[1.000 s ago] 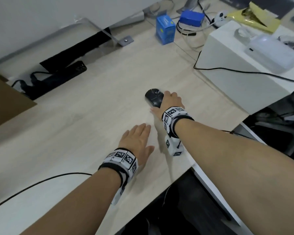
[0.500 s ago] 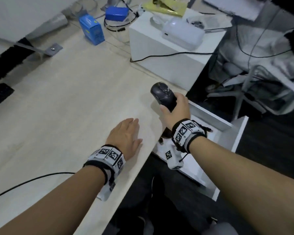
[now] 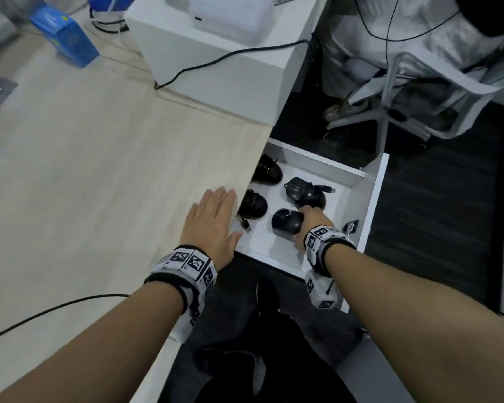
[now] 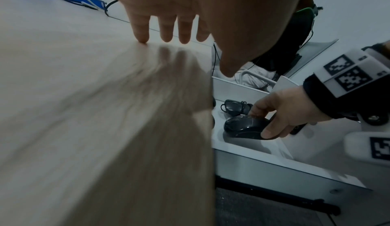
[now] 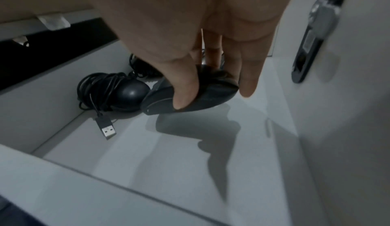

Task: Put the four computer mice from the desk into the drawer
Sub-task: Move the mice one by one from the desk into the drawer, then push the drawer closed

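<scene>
My right hand (image 3: 309,225) grips a black mouse (image 3: 285,221) by its rear, holding it low inside the open white drawer (image 3: 370,199); thumb and fingers pinch its sides (image 5: 190,93) just above the drawer floor. Three other black mice lie in the drawer: a corded one (image 3: 304,191) at the back right, one (image 3: 253,203) with its wound cable and USB plug at the left, one (image 3: 266,170) half under the desk edge. My left hand (image 3: 213,225) rests flat and open on the light wooden desk (image 3: 99,170) at its right edge.
A white box (image 3: 224,77) with a translucent case on top stands on the desk behind the drawer, a black cable across it. A blue carton (image 3: 64,39) sits at the far left. A white chair frame (image 3: 405,106) stands to the right on dark floor.
My right hand lifted the black mouse off the desk, carried it right over the edge and lowered it into the drawer. The left hand stayed flat on the desk.
</scene>
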